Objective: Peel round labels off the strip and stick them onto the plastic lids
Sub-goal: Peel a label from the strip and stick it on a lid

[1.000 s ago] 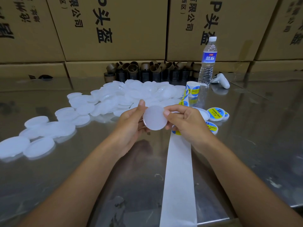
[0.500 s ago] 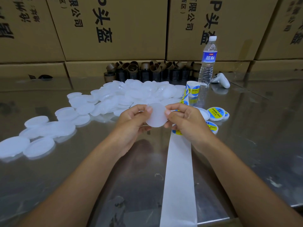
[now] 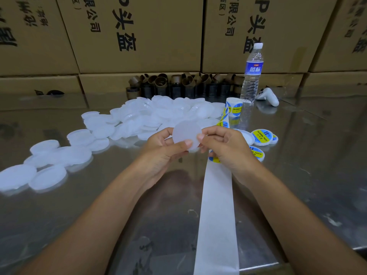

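Translucent plastic lid (image 3: 184, 132) at frame centre, flat face toward camera, left hand (image 3: 160, 150) thumb pinching lower edge, right hand (image 3: 226, 149) fingertips pinching right edge, label strip (image 3: 216, 215) running lengthwise from bottom edge beneath right hand.

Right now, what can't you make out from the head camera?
All in the head view:
1. The held lid has its far face turned away, so I can't tell whether a label is on it. The left hand and right hand pinch its edges.
2. On the strip, the next label is mostly covered by the right hand, and the bottom edge cuts off its near end.
3. On the labelled lids, the smaller print is too small to read.
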Demonstrator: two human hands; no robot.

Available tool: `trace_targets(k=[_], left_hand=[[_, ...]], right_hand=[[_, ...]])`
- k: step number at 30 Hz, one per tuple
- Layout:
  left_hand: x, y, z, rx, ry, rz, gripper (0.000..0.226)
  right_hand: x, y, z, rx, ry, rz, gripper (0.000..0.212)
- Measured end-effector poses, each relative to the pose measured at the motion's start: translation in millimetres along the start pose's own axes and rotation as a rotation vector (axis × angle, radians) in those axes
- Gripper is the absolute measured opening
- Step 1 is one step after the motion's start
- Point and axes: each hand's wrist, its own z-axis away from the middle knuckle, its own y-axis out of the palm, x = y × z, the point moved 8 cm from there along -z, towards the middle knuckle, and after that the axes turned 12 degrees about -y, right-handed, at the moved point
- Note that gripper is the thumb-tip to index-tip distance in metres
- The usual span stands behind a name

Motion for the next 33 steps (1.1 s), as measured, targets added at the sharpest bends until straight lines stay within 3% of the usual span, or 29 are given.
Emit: trace_targets(k=[8, 13, 19, 27, 33], left_hand=[[6.6, 10.1, 3.7, 0.075, -0.079, -0.076, 0.054], [6.6, 18.5, 6.5, 0.18, -0.066, -0.078, 0.032], [3.7, 18.4, 4.9, 0.179, -0.027, -0.033, 0.027], [0.7, 8.4, 2.2, 0.094, -0.034, 0.129, 0.019], [2.0, 8.3, -0.7, 0.106, -0.028, 0.15, 0.019]], right_hand=[[10.4, 8.4, 3.7, 0.075, -0.049, -0.038, 0.012], [10.5, 9.5, 4.4, 0.086, -0.048, -0.036, 0.008], [2.3, -1.3, 1.0, -0.032, -0.001, 0.0, 0.011], [-5.1, -56.4, 4.4, -0.543, 0.021, 0.22, 0.015], [-5.5, -62.8, 7.6, -0.507, 0.052, 0.622, 0.033]])
